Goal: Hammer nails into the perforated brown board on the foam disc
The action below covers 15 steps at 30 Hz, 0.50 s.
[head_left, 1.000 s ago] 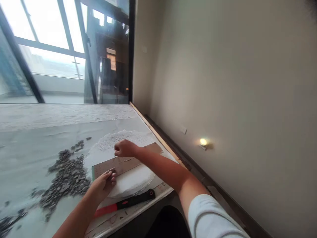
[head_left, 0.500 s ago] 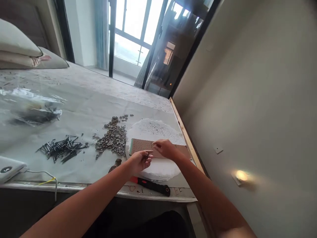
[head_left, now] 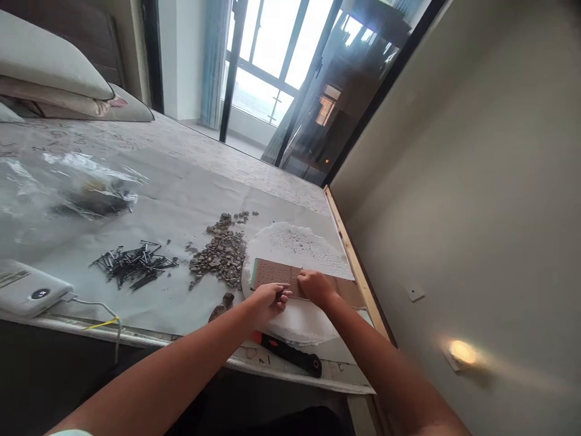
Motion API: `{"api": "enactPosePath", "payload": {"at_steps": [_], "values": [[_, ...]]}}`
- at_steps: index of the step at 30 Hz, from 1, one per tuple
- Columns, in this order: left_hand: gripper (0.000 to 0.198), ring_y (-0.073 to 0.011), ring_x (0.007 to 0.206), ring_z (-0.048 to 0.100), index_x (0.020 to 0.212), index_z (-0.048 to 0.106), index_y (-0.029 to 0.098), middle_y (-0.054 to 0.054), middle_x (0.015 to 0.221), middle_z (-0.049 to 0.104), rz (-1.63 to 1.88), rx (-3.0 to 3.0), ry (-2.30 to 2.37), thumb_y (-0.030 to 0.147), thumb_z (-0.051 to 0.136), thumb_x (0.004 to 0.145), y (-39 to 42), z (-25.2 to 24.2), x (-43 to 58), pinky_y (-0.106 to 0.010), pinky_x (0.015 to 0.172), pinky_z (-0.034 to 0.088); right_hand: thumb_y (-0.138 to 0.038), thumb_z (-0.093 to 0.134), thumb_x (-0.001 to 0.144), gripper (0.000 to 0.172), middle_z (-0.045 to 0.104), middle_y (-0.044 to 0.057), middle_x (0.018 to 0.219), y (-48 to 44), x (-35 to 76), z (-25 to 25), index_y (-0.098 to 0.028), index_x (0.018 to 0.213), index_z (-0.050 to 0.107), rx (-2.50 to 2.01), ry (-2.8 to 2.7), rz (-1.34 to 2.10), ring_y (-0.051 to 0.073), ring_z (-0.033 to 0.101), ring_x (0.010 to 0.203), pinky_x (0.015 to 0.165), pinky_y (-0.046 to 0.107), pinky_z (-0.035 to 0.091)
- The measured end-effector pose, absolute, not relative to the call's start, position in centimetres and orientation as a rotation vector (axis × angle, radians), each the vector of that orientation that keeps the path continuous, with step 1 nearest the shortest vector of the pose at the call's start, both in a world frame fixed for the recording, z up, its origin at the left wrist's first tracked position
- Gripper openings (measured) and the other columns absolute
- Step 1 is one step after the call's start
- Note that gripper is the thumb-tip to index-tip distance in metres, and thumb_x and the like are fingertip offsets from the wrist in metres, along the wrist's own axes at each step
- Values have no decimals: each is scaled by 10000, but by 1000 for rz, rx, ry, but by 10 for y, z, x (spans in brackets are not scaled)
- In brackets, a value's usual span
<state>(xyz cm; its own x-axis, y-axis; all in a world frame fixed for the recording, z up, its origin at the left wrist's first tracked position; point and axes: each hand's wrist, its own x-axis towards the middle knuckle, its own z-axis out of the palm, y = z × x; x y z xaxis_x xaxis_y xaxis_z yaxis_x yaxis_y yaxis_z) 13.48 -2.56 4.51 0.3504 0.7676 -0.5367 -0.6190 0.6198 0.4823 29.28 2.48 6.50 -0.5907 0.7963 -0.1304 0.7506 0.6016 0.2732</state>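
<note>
My left hand [head_left: 271, 300] is curled round some small dark nails, close to the near edge of a brown board [head_left: 276, 274]. The board has rows of small holes and a green strip at its left end. It lies on a round white foam slab [head_left: 299, 318]. Over the middle of the board, my right hand [head_left: 315, 286] is closed in a pinch, its fingertips down at the surface; what they hold is too small to make out. Below my left forearm lies a hammer [head_left: 290, 356] with a black and red handle, its head partly showing at the left.
Left of the slab is a heap of grey gravel [head_left: 221, 251], then a pile of dark nails [head_left: 135, 264]. A clear plastic bag [head_left: 97, 188] and a white power bank [head_left: 34, 287] with a cable lie further left. A wooden rail [head_left: 351, 248] and wall [head_left: 476, 212] bound the right.
My right hand has come down onto the board, its fingers drawn into a pinch. My left hand stays beside it, still curled. The view has shifted, moving the scene rightward.
</note>
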Motion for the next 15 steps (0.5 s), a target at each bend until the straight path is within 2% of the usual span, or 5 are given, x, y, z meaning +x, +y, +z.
{"api": "enactPosePath", "payload": {"at_steps": [9,15], "values": [[91,-16,390,352,760,472,125,-30,613,532,901,159,823,90,443,839,-27,46,138,-133,370,257,-7,458,797,237,663,161,880,25,290,60,-97,859,668,1217,2593,284,215,639,796,649,274,439],[76,-27,411,402,832,470,131,-62,688,586,913,137,804,70,424,837,-25,40,137,-133,386,295,-136,412,878,253,668,130,922,30,295,61,-126,880,664,1365,2588,275,195,640,780,647,271,419]]}}
